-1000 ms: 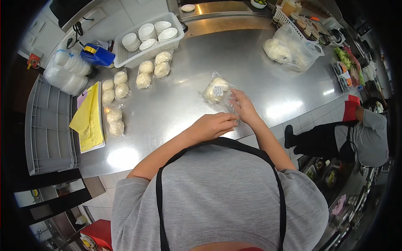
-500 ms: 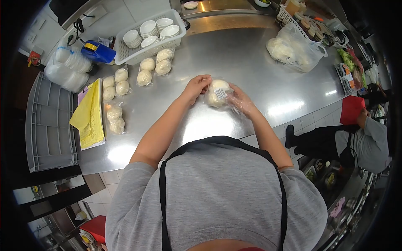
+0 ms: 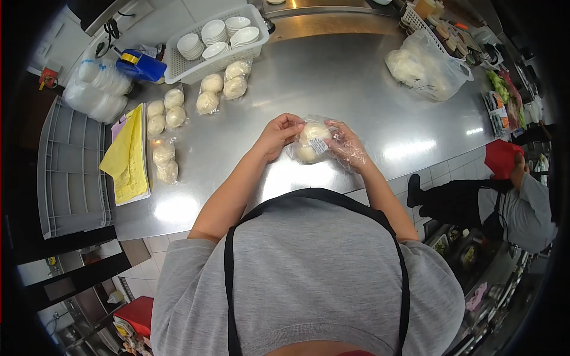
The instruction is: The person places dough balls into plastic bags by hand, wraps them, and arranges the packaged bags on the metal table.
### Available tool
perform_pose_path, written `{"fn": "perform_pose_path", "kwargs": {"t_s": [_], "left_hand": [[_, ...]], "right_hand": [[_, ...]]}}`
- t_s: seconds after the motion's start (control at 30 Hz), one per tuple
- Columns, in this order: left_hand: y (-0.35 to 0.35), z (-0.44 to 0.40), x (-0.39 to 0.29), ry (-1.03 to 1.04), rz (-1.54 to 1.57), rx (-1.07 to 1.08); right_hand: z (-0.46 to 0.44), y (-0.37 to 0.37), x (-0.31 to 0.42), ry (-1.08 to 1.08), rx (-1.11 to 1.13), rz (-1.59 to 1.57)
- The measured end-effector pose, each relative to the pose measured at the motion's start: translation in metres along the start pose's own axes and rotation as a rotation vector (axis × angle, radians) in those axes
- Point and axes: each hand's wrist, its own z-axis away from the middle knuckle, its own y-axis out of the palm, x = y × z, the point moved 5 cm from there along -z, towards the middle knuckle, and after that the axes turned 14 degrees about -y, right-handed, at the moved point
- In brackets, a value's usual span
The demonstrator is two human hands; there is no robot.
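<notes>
Left hand (image 3: 280, 136): fingers bent, nearly closed, pinching the left edge of the bag (image 3: 313, 136).
Right hand (image 3: 347, 147): half curled, holding the bag's right side, thumb beside the sticker (image 3: 319, 146).
Bag: between both hands, over the table (image 3: 338, 77), two white balls (image 3: 308, 155) inside.

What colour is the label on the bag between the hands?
White with dark print; the label shows in the head view.

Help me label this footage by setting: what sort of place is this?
Probably a commercial kitchen, perhaps a restaurant's: there is a broad metal worktop, a white basket holding stacks of small white dishes, and several clear bags of pale, round dough-like pieces.
</notes>
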Motion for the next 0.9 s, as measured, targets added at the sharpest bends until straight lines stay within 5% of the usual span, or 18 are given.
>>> {"fn": "perform_pose_path", "kwargs": {"t_s": [0.17, 0.23, 0.33, 0.47, 0.53, 0.67, 0.77, 0.83, 0.9], "left_hand": [[0.004, 0.01, 0.006, 0.012, -0.075, 0.129], [0.003, 0.012, 0.009, 0.034, -0.029, 0.132], [-0.003, 0.011, 0.012, 0.091, 0.07, 0.04], [0.014, 0.02, 0.01, 0.005, -0.091, -0.058], [0.019, 0.024, 0.008, 0.025, -0.088, -0.082], [0.01, 0.023, 0.007, 0.057, -0.303, -0.199], [0.002, 0.018, 0.009, -0.01, -0.205, -0.205], [-0.003, 0.011, 0.012, -0.021, -0.15, -0.236], [-0.006, 0.007, 0.013, 0.013, -0.158, -0.237]], "right_hand": [[0.014, 0.006, 0.014, 0.087, 0.195, 0.233], [0.015, 0.007, 0.024, -0.218, 0.125, 0.204], [0.021, 0.006, 0.022, -0.282, 0.023, 0.039], [0.01, 0.005, 0.018, -0.224, -0.136, 0.105], [0.002, -0.007, 0.014, -0.142, -0.292, 0.487], [-0.011, -0.016, 0.015, -0.034, -0.361, 0.465], [-0.014, -0.016, 0.01, -0.167, -0.326, 0.458], [-0.009, -0.012, 0.01, -0.455, -0.323, 0.338], [-0.003, -0.018, 0.008, -0.386, -0.279, 0.305]]}}
